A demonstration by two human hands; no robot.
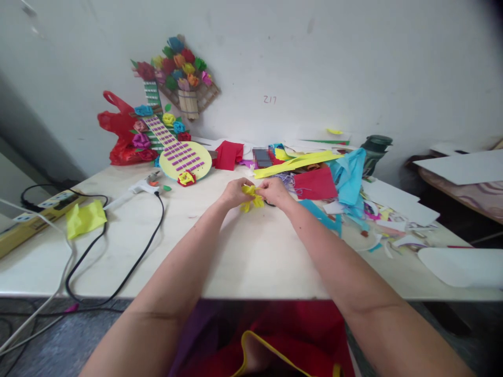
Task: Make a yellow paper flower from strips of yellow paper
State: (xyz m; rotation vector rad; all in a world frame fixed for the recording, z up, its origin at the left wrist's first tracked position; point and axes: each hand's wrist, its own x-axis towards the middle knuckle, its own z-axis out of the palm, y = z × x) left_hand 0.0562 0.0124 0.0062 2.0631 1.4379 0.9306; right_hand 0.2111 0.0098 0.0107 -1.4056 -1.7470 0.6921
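Observation:
Both of my hands meet over the middle of the pale table, pinching a small crumpled piece of yellow paper. My left hand grips its left side with fingers curled. My right hand pinches its right side. The paper is folded into a rough flower-like shape, hanging slightly below my fingers. A dark small object lies on the table just under my right hand, too hidden to name.
A white glue gun with black cord lies left. Yellow paper scrap and power strip far left. A paper guitar with flowers and red bag stand behind. Coloured paper pile and a dark bottle right.

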